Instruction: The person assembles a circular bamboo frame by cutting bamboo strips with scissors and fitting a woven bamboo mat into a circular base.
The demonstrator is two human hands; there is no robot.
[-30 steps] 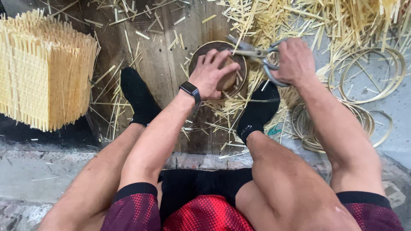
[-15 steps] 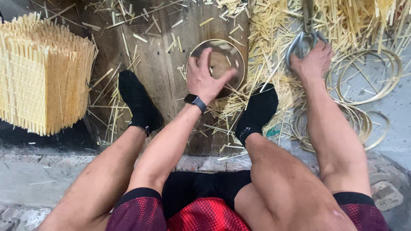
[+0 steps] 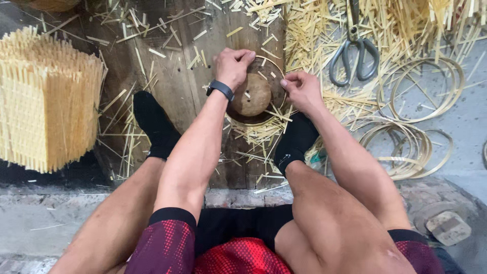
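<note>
Where you sit, a dark wooden board (image 3: pixel 167 76) covers the ground ahead, strewn with pale bamboo slivers (image 3: pixel 314 35); grey concrete (image 3: pixel 456 127) lies to its right, and a stone step (image 3: pixel 50 203) runs beneath your knees.

Item, left of board: stack (image 3: pixel 45 96) of woven bamboo slats, upright.
Item, on concrete: loose bamboo hoops (image 3: pixel 421 91), some overlapping, more coiled nearer your right leg.
Item, among slivers at top right: scissors (image 3: pixel 354 50), lying flat, untouched.
Item, centre of board: round brown mould (image 3: pixel 252 94) with a thin bamboo ring (image 3: pixel 276 68) around it, between your two black-socked feet (image 3: pixel 154 124).

Your left hand (image 3: pixel 232 66), watch (image 3: pixel 220 90) on its wrist, is curled with fingertips pinching the ring at the mould's upper left edge. Your right hand (image 3: pixel 300 87) is curled at the ring's right edge, fingertips pressed together on the strip.

Change since half a second ago: your right hand was up at the scissors; it has left them and come down to the ring. Your left hand, then spread over the mould, now grips at the rim.
</note>
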